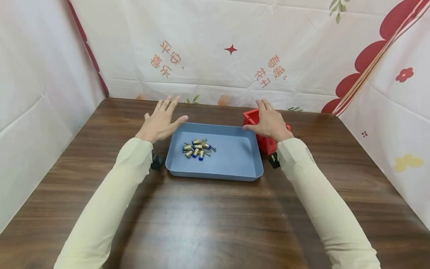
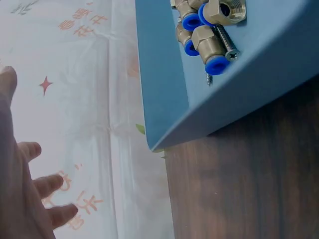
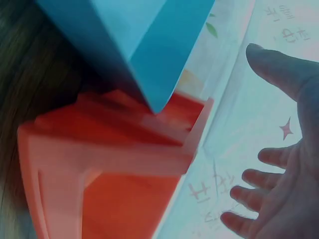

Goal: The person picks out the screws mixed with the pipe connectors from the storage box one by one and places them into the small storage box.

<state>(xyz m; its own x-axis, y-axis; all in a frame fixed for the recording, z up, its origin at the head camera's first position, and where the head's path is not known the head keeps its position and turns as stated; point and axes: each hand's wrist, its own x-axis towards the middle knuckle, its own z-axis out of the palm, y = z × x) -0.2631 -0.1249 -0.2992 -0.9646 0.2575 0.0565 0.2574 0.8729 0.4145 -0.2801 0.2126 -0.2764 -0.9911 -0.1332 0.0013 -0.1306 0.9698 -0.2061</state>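
A blue rectangular tray (image 1: 231, 158) lies on the table, with a small pile of brass fittings (image 1: 197, 147) with blue ends at its left side. Mixed among them are several screws (image 2: 225, 42). My left hand (image 1: 159, 121), fingers spread, hovers by the tray's far left corner and holds nothing. At the far right corner my right hand (image 1: 270, 122) is held out with straight fingers, in front of a red plastic bin (image 1: 267, 145) that it partly hides. In the right wrist view the tray's corner overlaps the red bin.
The brown wooden table (image 1: 208, 220) reaches back to a white printed cloth (image 1: 215, 45), which also hangs along both sides. A black wrist camera (image 1: 156, 160) sits at the left cuff, close to the tray's left wall.
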